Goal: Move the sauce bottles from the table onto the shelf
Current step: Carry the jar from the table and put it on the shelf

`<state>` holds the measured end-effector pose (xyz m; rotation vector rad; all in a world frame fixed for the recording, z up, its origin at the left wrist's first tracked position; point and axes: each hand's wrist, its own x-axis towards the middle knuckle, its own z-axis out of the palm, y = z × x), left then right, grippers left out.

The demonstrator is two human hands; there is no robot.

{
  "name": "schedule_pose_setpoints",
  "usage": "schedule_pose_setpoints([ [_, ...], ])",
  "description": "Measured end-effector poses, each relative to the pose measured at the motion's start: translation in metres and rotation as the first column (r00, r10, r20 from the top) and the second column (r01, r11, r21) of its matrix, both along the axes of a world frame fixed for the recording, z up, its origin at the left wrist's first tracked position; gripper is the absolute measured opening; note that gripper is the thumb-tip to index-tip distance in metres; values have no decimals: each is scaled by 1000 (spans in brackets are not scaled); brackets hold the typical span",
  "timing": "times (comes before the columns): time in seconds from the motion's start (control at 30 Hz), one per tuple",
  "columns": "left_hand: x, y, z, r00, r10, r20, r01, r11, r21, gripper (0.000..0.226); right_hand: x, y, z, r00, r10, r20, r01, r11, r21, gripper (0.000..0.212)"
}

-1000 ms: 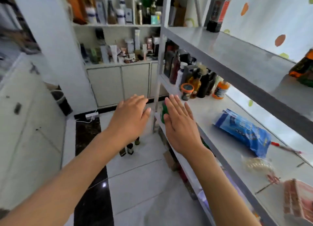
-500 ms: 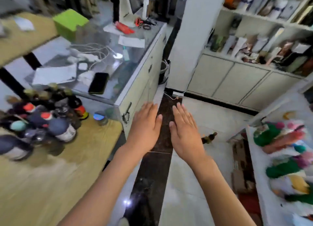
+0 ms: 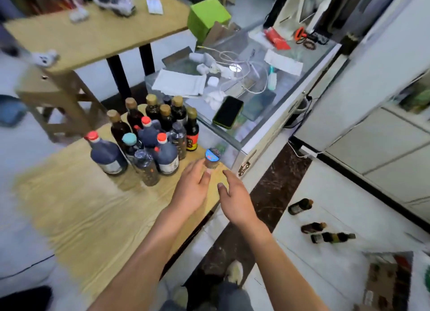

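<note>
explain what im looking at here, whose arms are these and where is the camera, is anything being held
There is no machine here. A person wears a camera on the head, looking down at their own two arms. In front is a wooden table with a cluster of dark sauce bottles. A small jar with a blue lid stands apart near the table's edge. The left hand and right hand reach toward it, fingers relaxed. Neither holds anything yet; whether the left fingertips touch the jar is unclear. Three more bottles lie on the floor.
</note>
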<state>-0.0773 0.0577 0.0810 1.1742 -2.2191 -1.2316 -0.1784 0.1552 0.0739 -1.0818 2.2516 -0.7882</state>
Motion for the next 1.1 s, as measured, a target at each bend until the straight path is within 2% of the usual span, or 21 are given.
schedule_pose_setpoints([
  [0.17,-5,-24,-16,994,87,71,-91,995,47,41,-26,-44,-39,967,-205,149,207,978,6,39],
  [0.3,-16,-40,-15,985,106,135,-110,994,26,42,-50,-65,-62,951,-238,196,231,971,57,46],
  [0.4,-24,-51,-15,981,107,159,-108,994,-2,42,-71,-84,-76,974,-184,132,168,978,121,47],
  [0.5,-29,-56,-21,970,157,188,-161,987,4,43,-82,-106,-93,998,-14,67,-2,972,236,68],
  [0.6,-41,-58,-31,958,193,214,-204,979,27,43,-92,-128,-112,979,202,-14,-185,919,348,85],
  [0.83,-61,-75,-35,944,271,188,-278,960,16,36,-105,-166,-133,931,322,-173,-231,884,406,82],
  [0.93,-62,-81,-33,937,306,171,-306,952,-26,28,-109,-174,-139,919,371,-133,-282,854,438,74],
  [1.1,-62,-83,-37,914,378,149,-379,925,-20,21,-113,-177,-140,948,317,14,-300,883,360,61],
])
